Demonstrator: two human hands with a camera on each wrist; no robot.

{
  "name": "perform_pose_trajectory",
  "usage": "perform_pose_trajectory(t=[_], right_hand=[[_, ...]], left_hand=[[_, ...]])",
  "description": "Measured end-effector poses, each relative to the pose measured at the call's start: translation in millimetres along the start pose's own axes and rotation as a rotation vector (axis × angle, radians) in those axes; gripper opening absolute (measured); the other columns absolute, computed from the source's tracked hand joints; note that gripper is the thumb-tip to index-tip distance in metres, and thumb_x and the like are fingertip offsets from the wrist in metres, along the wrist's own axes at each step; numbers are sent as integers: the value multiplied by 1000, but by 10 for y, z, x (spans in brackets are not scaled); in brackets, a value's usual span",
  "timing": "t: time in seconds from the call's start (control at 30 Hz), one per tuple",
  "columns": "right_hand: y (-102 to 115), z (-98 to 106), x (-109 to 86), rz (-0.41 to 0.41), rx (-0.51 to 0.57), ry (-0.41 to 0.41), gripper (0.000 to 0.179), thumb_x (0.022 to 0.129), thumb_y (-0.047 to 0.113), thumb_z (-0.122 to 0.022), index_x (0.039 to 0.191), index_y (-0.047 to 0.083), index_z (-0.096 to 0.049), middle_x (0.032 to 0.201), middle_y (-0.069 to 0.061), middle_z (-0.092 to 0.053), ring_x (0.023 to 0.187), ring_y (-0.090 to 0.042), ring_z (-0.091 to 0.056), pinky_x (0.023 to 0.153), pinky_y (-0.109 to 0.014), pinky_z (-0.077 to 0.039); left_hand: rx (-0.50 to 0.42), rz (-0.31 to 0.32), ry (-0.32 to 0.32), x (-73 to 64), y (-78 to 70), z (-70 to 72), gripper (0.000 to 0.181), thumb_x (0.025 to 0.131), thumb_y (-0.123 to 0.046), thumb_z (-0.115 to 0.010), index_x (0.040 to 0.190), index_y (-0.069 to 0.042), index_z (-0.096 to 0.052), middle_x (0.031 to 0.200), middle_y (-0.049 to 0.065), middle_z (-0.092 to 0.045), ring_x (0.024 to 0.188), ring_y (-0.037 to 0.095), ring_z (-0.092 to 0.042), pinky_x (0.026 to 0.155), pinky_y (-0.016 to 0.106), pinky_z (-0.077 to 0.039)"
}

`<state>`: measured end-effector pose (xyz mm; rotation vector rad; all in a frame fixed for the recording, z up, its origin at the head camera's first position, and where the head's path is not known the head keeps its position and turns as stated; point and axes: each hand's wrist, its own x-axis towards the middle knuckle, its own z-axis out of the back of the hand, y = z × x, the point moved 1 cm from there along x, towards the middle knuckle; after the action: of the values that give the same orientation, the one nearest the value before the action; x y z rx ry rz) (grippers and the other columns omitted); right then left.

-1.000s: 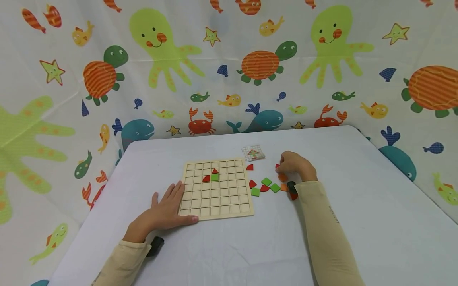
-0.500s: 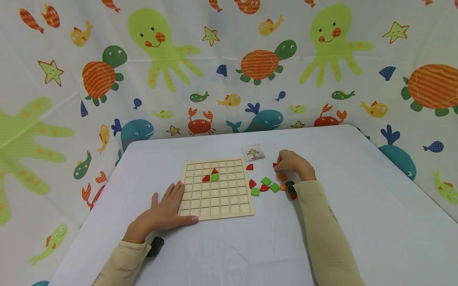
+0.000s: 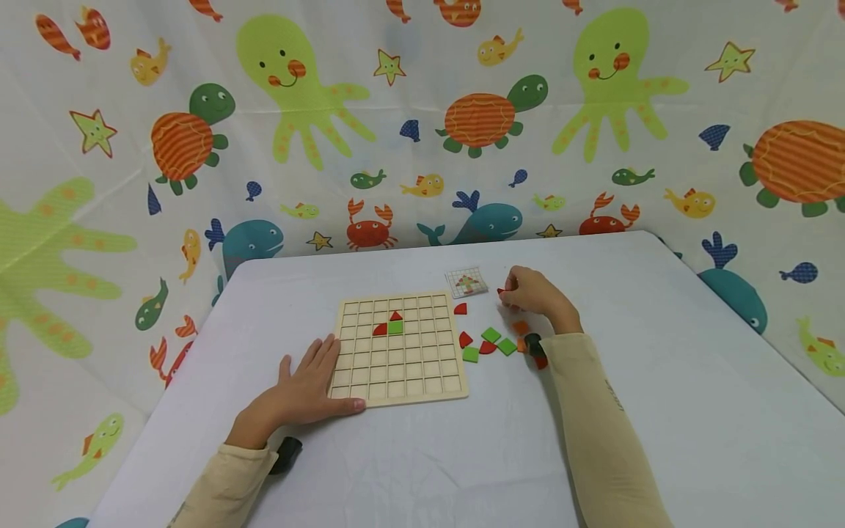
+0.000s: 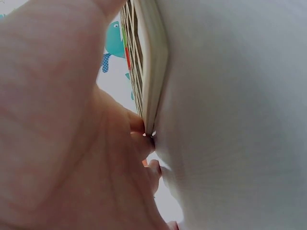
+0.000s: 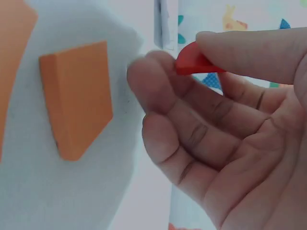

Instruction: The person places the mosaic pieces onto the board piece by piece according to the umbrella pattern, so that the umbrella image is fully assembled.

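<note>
My left hand (image 3: 300,390) lies at the lower left corner of a wooden grid board (image 3: 422,368), fingers straight along its left edge and thumb at its front edge. On the board are a green square (image 3: 395,327), a red triangle (image 3: 396,316) above it and a red quarter-circle tile (image 3: 380,330) to its left. My right hand (image 3: 538,295) pinches another red tile (image 5: 189,60), rounded on one side, between thumb and fingers, off the board's right side. In the right wrist view an orange tile (image 5: 84,100) lies on the table beside the fingers.
A small pattern card (image 3: 466,282) lies behind the board's right corner. Loose green tiles (image 3: 491,334), red tiles (image 3: 487,347) and orange tiles (image 3: 521,327) are scattered right of the board. A sea-animal curtain (image 3: 409,198) hangs behind the white table (image 3: 422,469).
My right hand has moved a little left and farther back, carrying the red tile away from the orange one. The left hand and the board have stayed put.
</note>
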<state>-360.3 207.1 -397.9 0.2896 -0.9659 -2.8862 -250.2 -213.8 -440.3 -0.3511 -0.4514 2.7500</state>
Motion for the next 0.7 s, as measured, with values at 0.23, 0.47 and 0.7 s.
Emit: perform_pose_trajectory(t=[0.23,0.47,0.7], right_hand=[[62,-26,38,58,102,-39,16,108,15,-65,111,1,-56,99,-16,-71,82,-27,-68,80,-36,-55],[169,-51,39,123,112,-102,19,107,17,-67,120,3,-65,105,-17,-69,85,-30,-66,78,-37,-56],[236,-79,31,188,177,-136,22,105,12,-67,123,2,-74,95,-14,-75,83,-34,-71,82,-43,-56]], left_hand=[[1,4,6,-11,-22,20,131,85,-73,-76,167,9,-14,174,30,-13,159,52,-9,114,83,0],[-3,5,4,-3,2,-2,131,84,-73,-76,166,9,-15,174,30,-14,159,53,-10,114,83,0],[-7,-2,-3,2,8,-7,131,84,-72,-77,166,10,-16,174,30,-14,159,53,-10,114,83,1]])
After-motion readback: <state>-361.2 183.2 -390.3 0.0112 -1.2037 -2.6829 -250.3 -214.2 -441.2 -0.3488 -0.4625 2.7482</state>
